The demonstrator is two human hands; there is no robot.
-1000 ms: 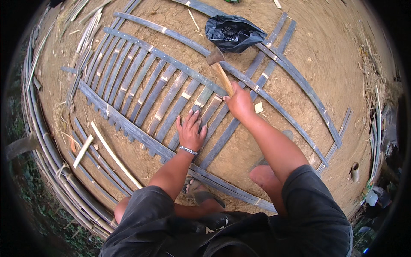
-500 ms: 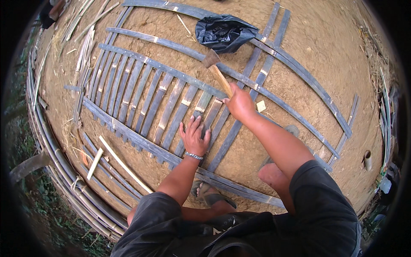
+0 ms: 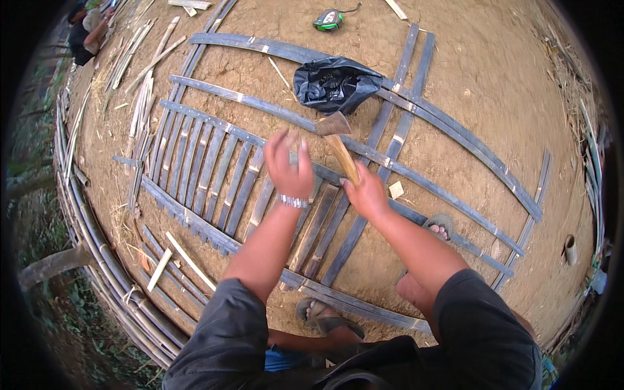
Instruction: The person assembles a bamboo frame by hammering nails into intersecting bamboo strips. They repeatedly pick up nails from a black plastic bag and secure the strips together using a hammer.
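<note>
My right hand [image 3: 368, 193] is wrapped round the wooden handle of a hatchet [image 3: 342, 158]. Its rusty metal head points away from me, just short of the black plastic bag [image 3: 335, 86]. The bag lies with its mouth spread; its dark contents are too unclear to name. My left hand [image 3: 290, 166], with a bracelet at the wrist, is raised over the frame of dark bamboo strips [image 3: 214, 120]. Its fingers are apart and slightly bent, and I see nothing in them. Below my hands, narrow slats [image 3: 312, 231] run between two longer rails.
A green and black tape measure [image 3: 328, 20] lies on the dirt beyond the bag. Bamboo poles [image 3: 104, 250] line the left edge, and loose split strips [image 3: 140, 97] lie nearby. A person [image 3: 88, 36] is at the far left. A short bamboo tube [image 3: 571, 249] is at right.
My left hand has lifted off the slats and moved away from me, toward the bag. The hatchet stays in my right hand, its head turned a little. The view has shifted, bringing in the tape measure.
</note>
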